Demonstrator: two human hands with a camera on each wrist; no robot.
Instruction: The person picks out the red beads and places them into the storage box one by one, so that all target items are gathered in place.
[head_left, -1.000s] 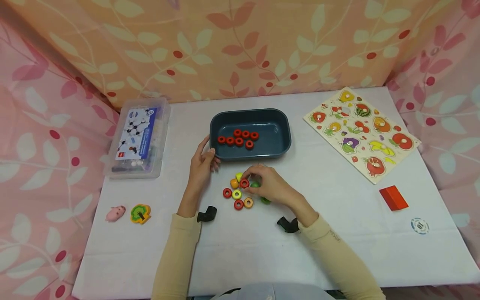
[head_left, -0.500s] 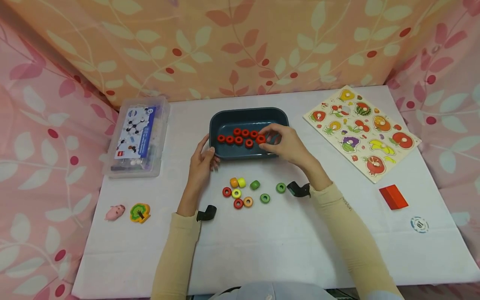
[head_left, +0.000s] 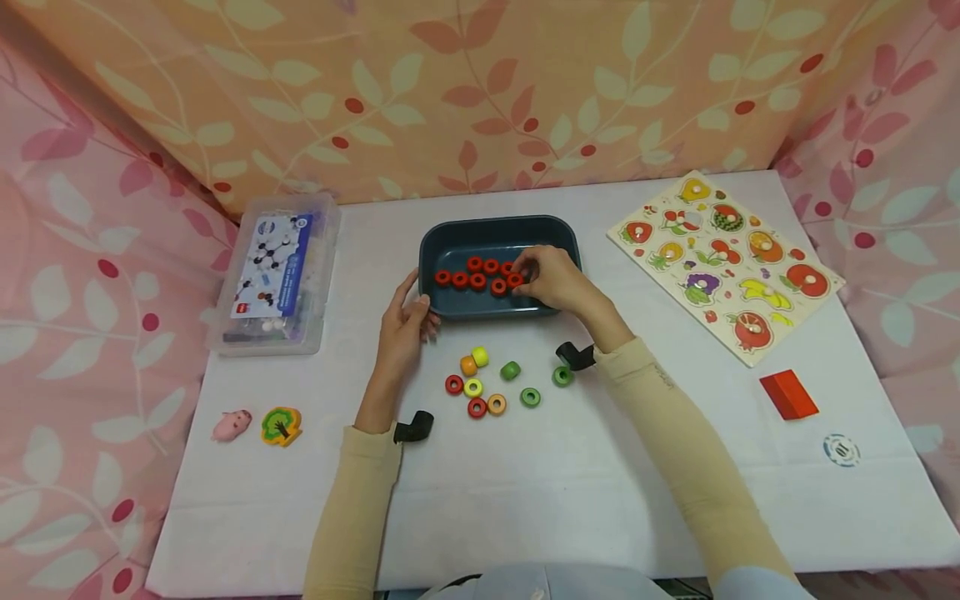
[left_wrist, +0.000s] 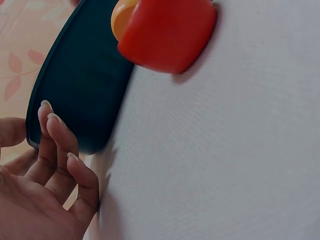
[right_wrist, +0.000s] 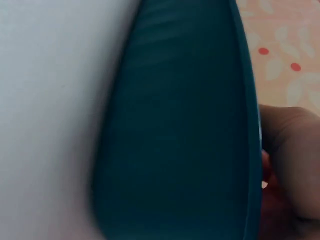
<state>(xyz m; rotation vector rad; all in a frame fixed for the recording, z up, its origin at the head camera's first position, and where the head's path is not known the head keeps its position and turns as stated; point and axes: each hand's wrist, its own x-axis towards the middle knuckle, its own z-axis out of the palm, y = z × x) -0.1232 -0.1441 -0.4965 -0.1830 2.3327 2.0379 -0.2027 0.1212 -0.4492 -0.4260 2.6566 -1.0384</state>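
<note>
A dark teal rectangular dish (head_left: 495, 313) holds several red ring beads (head_left: 477, 282). At its left end my left hand (head_left: 402, 333) grips the corner, thumb at the rim and fingers along the outer wall, as the left wrist view shows the dish wall (left_wrist: 80, 75) beside the fingers. Reaching over the front rim, my right hand (head_left: 558, 282) pinches a red ring bead (head_left: 514, 281) close to the others inside. In the right wrist view the dish wall (right_wrist: 175, 125) hides most of that hand's fingertips.
In front of the dish lie loose beads: two red (head_left: 453, 384), yellow (head_left: 472, 387), orange (head_left: 497, 404) and green (head_left: 530, 397). A clear kit box (head_left: 273, 275) stands left, a fruit puzzle board (head_left: 723, 267) right. A pink pig (head_left: 231, 426), tree piece (head_left: 281, 427), red block (head_left: 788, 395) and round chip (head_left: 842, 450) lie farther out.
My right hand has carried a red bead from the loose pile into the dish, then shifted it slightly left toward the other red beads. The left hand has stayed at the dish corner.
</note>
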